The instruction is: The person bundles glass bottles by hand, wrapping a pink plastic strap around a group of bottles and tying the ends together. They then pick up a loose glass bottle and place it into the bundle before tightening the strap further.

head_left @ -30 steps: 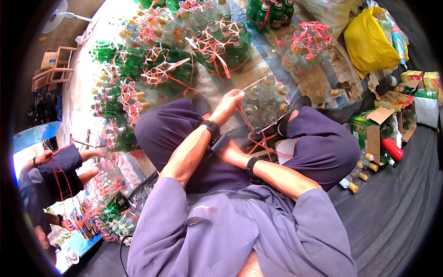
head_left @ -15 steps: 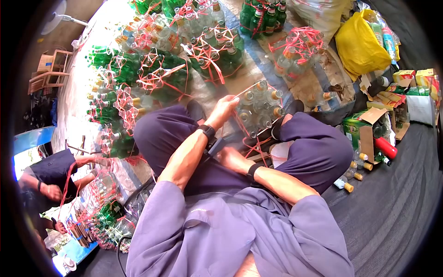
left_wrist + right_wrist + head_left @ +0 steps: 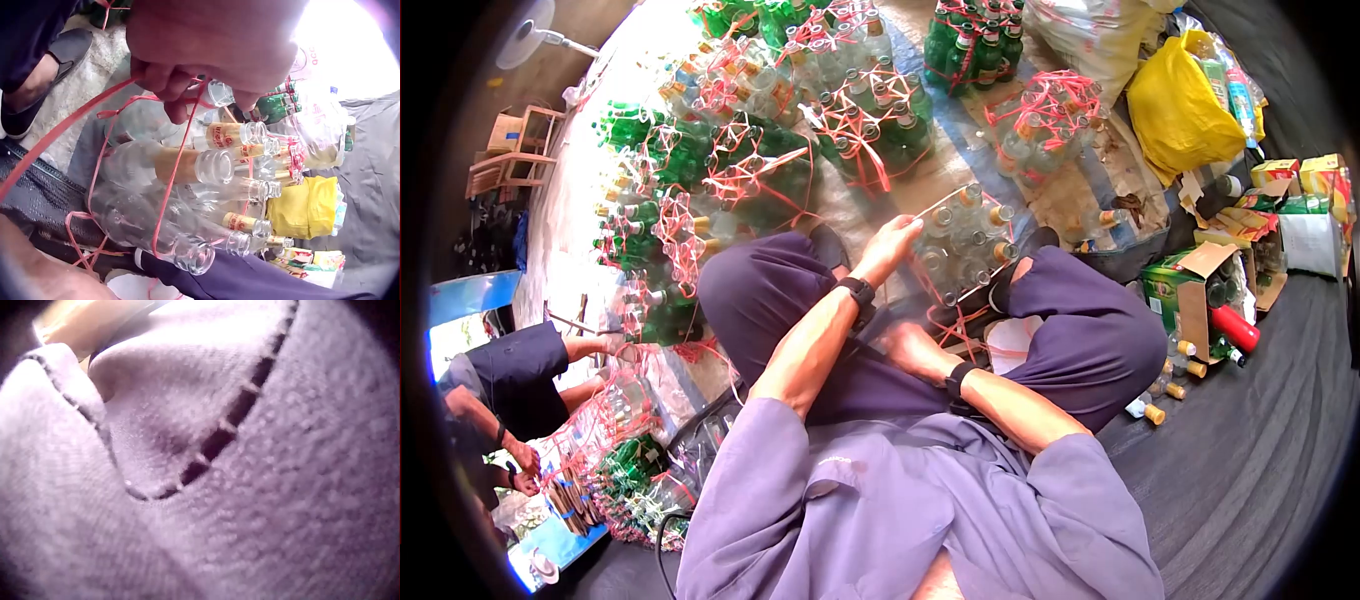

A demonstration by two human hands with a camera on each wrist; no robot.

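Observation:
A bundle of clear glass bottles (image 3: 970, 232), several with gold labels on their necks, stands between my feet. Pink plastic string (image 3: 181, 162) runs over and round the bottle necks. At the bundle's left side my left hand (image 3: 888, 250) pinches the string, its fingers curled near one bottle's mouth in the left wrist view. From those fingers a strand (image 3: 69, 122) stretches to that view's left edge. My right hand (image 3: 912, 350) is low over my lap, below the left wrist and blurred; I cannot tell whether it grips the strand. Shirt cloth (image 3: 262, 475) fills the right wrist view.
String-tied green and clear bottles (image 3: 760, 150) crowd the floor ahead and left. Another tied bundle (image 3: 1050, 120) stands beyond mine. To the right are a yellow bag (image 3: 1185, 105), open cartons (image 3: 1200, 285) and loose bottles (image 3: 1175, 370). Another person (image 3: 490, 420) works at far left.
My right hand has shifted slightly right, away from under the left wrist. The left hand keeps its hold on the string. The other person's raised hand has come down.

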